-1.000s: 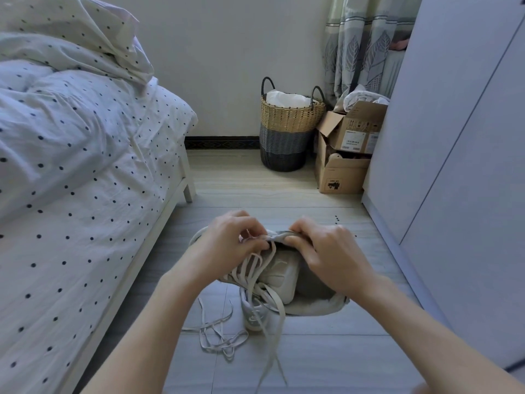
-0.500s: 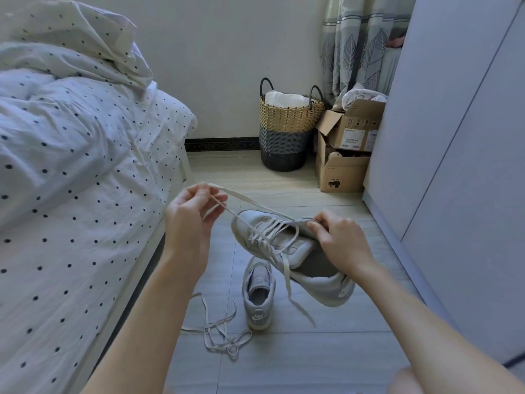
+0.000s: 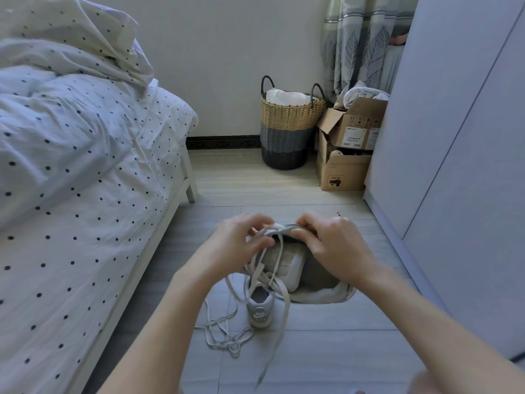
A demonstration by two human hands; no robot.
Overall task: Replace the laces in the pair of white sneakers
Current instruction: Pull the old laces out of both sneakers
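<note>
Fingers [image 3: 257, 227] of the left hand [image 3: 235, 245] pinch the lace [image 3: 279, 268] at the shoe's top; half a second ago that hand was drawn out toward ten o'clock, pulling the lace taut. Right hand [image 3: 335, 245] grips the held sneaker [image 3: 292, 268], now tipped heel toward the camera, directly at six o'clock of both hands. Below it, the second sneaker [image 3: 259, 308] stands on the floor [image 3: 326, 351], loose laces [image 3: 227, 334] at its eight o'clock.

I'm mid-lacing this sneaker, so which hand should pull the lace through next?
Probably the left. The left hand already pinches the lace at the sneaker, with the loose end hanging below; the right hand grips the sneaker's upper edge, steadying it.
</note>
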